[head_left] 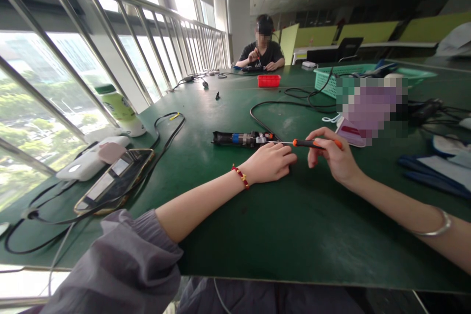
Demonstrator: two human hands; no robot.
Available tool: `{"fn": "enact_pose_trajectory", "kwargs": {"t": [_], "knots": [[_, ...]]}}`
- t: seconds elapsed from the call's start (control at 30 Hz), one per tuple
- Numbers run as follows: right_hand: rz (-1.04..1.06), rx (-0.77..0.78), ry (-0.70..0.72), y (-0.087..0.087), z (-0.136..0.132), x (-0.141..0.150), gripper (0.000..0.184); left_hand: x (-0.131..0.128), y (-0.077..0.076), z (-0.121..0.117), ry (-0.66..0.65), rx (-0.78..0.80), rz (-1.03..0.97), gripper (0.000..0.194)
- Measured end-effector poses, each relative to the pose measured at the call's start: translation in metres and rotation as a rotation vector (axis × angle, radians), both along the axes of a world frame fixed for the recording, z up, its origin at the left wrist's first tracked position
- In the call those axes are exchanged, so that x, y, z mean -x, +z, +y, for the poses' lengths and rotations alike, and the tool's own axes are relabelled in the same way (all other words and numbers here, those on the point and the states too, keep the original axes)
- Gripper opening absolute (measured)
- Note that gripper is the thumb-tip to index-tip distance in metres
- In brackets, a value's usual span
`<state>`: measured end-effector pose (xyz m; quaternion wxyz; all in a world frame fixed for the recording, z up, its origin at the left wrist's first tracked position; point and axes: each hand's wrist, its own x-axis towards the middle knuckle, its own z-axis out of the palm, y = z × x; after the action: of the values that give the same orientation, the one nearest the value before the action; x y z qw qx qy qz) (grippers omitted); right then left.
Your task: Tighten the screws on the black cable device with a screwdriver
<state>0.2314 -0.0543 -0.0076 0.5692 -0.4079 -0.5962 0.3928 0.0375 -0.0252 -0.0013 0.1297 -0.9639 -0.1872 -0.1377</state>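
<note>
An elongated black electrical device [225, 138] with exposed inner parts, a blue band and a metal section lies on the green table. My left hand [268, 161], palm down and wearing a red beaded bracelet, has its fingers curled over the device's right end, which it partly hides. In my right hand [333, 154] is a screwdriver [305, 143] with a black and orange handle, pinched between thumb and fingers. Its thin shaft points left, nearly level, and the tip reaches the device just behind my left hand. Where exactly the tip sits, I cannot make out.
Across the green table [294, 235] a person [263, 49] works on a similar dark object. A red box [269, 81] stands midway; a green basket [326, 82] is at right, near blue-white gloves [441, 167]. At left are a phone [116, 181], cables and a bottle [119, 108].
</note>
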Motion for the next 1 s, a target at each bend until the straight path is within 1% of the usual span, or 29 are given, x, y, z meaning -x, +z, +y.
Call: {"fn": "enact_pose_trajectory", "kwargs": {"t": [0.1, 0.3, 0.43, 0.6, 0.77, 1.0], "knots": [[0.004, -0.016, 0.004, -0.0001, 0.0017, -0.0007, 0.008, 0.0000, -0.0003, -0.0001, 0.002, -0.003, 0.000, 0.019], [0.049, 0.023, 0.019, 0.0014, 0.0021, 0.0003, 0.008, -0.0004, -0.0007, -0.0002, 0.008, 0.001, 0.003, 0.020], [0.039, 0.021, 0.025, 0.0005, 0.0020, -0.0002, 0.011, -0.0001, -0.0002, -0.0001, 0.008, -0.004, 0.009, 0.021], [0.039, 0.010, 0.025, -0.0020, 0.0040, -0.0023, 0.009, 0.0001, -0.0007, -0.0001, 0.003, -0.012, 0.008, 0.023], [0.025, -0.005, 0.020, -0.0008, 0.0041, -0.0024, 0.009, 0.0000, -0.0009, 0.0000, 0.003, -0.025, 0.004, 0.024], [0.025, -0.008, 0.027, -0.0015, 0.0049, -0.0032, 0.010, 0.0000, -0.0011, 0.0003, 0.009, -0.007, 0.000, 0.028]]}}
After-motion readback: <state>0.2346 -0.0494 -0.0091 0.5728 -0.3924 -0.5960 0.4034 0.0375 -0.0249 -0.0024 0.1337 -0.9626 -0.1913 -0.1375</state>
